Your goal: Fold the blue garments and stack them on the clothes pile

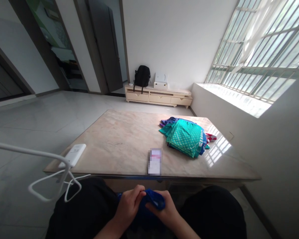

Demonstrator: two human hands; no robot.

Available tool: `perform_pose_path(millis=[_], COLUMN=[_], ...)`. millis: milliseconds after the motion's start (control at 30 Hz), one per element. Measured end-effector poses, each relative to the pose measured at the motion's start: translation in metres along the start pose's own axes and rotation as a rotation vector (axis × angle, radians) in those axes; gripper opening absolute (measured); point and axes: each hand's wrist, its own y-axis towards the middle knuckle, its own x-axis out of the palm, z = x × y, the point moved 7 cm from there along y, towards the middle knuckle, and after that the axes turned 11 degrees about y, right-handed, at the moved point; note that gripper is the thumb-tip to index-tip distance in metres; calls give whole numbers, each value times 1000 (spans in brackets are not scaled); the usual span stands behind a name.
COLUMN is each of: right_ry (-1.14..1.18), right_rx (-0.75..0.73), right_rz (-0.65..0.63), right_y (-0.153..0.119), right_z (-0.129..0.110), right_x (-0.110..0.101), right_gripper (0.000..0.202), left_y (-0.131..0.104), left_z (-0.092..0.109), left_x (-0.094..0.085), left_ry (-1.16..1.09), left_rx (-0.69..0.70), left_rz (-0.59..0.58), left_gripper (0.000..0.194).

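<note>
A piece of dark blue cloth [154, 199] is gathered between my two hands, low in front of me and over my lap. My left hand [130, 203] pinches its upper edge with thumb and fingers. On the other side, my right hand [167, 208] grips a folded, open-looking end of it. The lower part of the cloth hangs in shadow between my knees, so its full shape is hidden. Just beyond my hands, a phone [154, 162] with a blurred-out screen lies on the marble-topped table [119, 139].
A heap of clothes [185, 137], green on top with blue and red-white pieces, rests at the table's right. To the left lie a white power bank-like block [76, 155] and a white cable [47, 153]. A backpack [142, 76] stands on the low cabinet [159, 98] behind.
</note>
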Motion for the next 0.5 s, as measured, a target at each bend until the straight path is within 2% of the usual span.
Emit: perform_pose_path(millis=[200,300,367,500], right_ry=[-74,-60,-41,-54], right_rx=[-127,-111,-85,-141], right_rz=[101,261,347,281], right_y=[-10,-17,-20,-17], right_z=[-4,0,-1,-27], right_x=[1,0,1,11], right_gripper=[31,49,52,32], left_y=[-1,-2,-4,-5], left_z=[4,2,1,0], left_x=[-2,-5,-7,-11], left_ry=[-17,-29,-38,-102], left_rx=[47,37,32,2], left_rz=[26,60,77,54], left_gripper=[27,28,31,39])
